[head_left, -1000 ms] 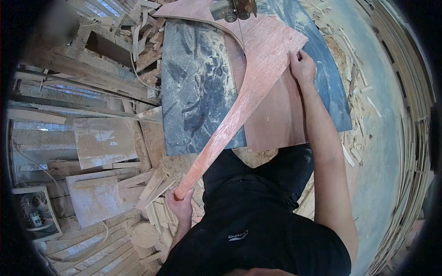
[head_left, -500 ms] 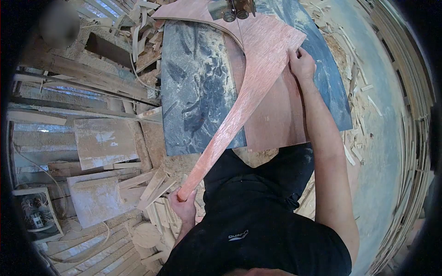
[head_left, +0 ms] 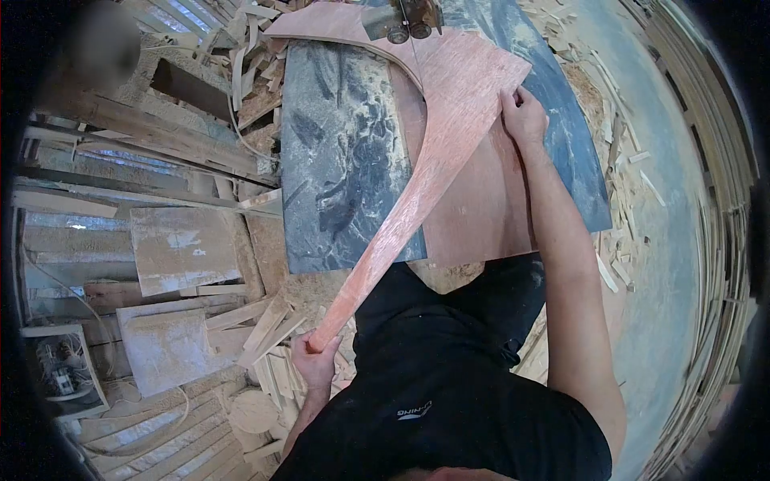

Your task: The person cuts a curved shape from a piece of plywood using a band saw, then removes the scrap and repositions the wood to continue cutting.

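Observation:
A curved piece of reddish plywood (head_left: 417,180) lies across the worktable, its narrow tail reaching over the front edge toward my body. My left hand (head_left: 314,361) is closed around the tip of that tail, thumb on top. At the wide end, my right hand (head_left: 525,116) grips the right edge near the corner with curled fingers. A thin saw blade (head_left: 415,58) runs down from the metal blade guide (head_left: 405,20) and meets the plywood along its inner curve. Underneath lies a flat brown board (head_left: 481,208).
The dark worktable (head_left: 341,160) is dusted with sawdust. Wood offcuts (head_left: 261,80) pile up behind its left side, and more scraps (head_left: 277,329) lie at lower left. An open electrical box (head_left: 64,373) stands at far left. Long stacked strips (head_left: 710,264) line the right.
The plywood's wide corner and my right hand have shifted very slightly left and nearer to me. My left wrist sits a little lower. Both hands keep their hold.

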The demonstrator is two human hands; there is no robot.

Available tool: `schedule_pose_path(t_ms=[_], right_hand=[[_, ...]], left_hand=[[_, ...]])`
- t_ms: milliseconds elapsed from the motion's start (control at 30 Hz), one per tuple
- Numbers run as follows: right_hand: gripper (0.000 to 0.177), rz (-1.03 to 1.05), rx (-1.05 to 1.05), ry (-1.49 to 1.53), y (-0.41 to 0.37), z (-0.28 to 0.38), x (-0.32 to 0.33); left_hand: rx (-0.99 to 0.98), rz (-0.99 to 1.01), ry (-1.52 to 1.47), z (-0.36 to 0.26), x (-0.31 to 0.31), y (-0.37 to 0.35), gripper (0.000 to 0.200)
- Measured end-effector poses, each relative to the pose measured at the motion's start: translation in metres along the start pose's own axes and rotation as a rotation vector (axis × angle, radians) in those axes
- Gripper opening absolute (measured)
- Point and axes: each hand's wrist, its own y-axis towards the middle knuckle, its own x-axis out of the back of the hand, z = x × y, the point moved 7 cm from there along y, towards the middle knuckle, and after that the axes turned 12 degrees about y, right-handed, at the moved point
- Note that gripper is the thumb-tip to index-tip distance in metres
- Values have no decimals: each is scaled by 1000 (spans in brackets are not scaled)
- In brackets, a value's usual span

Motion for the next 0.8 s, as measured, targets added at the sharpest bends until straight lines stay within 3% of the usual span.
schedule_pose_path(t_ms=[233,800], right_hand=[[38,15,2,-22,9,-5,-5],[40,-25,20,-38,15,-8,-9]], left_hand=[[2,-30,-184,7,-11,-4,49],[6,-27,-225,-1,-15,-8,50]])
